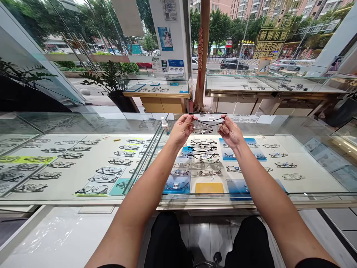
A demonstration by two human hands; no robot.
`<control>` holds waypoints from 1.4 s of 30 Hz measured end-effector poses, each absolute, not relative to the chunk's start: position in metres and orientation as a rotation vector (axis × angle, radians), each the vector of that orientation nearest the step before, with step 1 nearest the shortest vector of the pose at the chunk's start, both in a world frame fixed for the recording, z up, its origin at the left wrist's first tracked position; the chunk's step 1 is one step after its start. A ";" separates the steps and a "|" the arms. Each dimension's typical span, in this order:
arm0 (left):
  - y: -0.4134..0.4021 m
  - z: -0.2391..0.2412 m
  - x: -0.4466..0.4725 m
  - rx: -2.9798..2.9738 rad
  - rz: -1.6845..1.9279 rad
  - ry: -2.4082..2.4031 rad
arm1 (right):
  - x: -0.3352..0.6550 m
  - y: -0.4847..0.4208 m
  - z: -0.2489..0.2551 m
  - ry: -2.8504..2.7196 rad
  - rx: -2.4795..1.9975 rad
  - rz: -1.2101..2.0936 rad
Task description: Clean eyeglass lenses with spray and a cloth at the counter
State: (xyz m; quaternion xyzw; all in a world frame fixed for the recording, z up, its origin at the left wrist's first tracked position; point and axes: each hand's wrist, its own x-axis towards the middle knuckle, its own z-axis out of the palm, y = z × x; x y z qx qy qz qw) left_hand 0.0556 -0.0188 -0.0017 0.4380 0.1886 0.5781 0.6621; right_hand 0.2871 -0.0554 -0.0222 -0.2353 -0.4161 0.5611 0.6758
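Both hands hold up a pair of dark-framed eyeglasses [208, 122] above the glass counter, one side in each hand. My left hand [182, 128] pinches the left side between thumb and fingers. On the right side, my right hand [230, 131] has a similar pinch. A small pale label shows on one lens. Below the hands, several more eyeglasses [205, 156] are lined up one behind another, one with a white label. A white spray bottle [165, 126] stands upright just left of my left hand.
The glass display counter [304, 195] spans the view, with rows of eyeglasses [108, 171] inside it. A yellow rectangular piece [209, 188] lies near its front edge. Farther off are a potted plant [114, 83], a wooden post [201, 74] and other display cases [164, 93] by the windows.
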 end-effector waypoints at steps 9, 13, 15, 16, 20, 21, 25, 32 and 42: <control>-0.016 0.000 0.052 0.994 1.323 0.458 | 0.290 -0.054 -0.021 -0.944 -0.568 1.212; -0.014 0.000 0.051 0.955 1.318 0.464 | 0.290 -0.055 -0.022 -0.933 -0.606 1.227; -0.016 0.001 0.050 0.935 1.297 0.474 | 0.291 -0.057 -0.021 -0.937 -0.622 1.254; -0.017 0.002 0.050 0.923 1.284 0.479 | 0.291 -0.058 -0.020 -0.939 -0.623 1.271; -0.021 0.006 0.049 0.874 1.233 0.482 | 0.290 -0.061 -0.014 -0.937 -0.597 1.300; -0.022 0.007 0.048 0.870 1.226 0.481 | 0.290 -0.062 -0.013 -0.940 -0.594 1.290; -0.023 0.010 0.047 0.878 1.202 0.461 | 0.292 -0.064 -0.008 -0.969 -0.612 1.254; -0.020 0.011 0.039 0.995 1.138 0.466 | 0.301 -0.064 -0.007 -0.959 -0.634 1.264; -0.028 0.009 0.042 1.229 1.217 0.490 | 0.298 -0.051 -0.016 -0.858 -0.737 0.904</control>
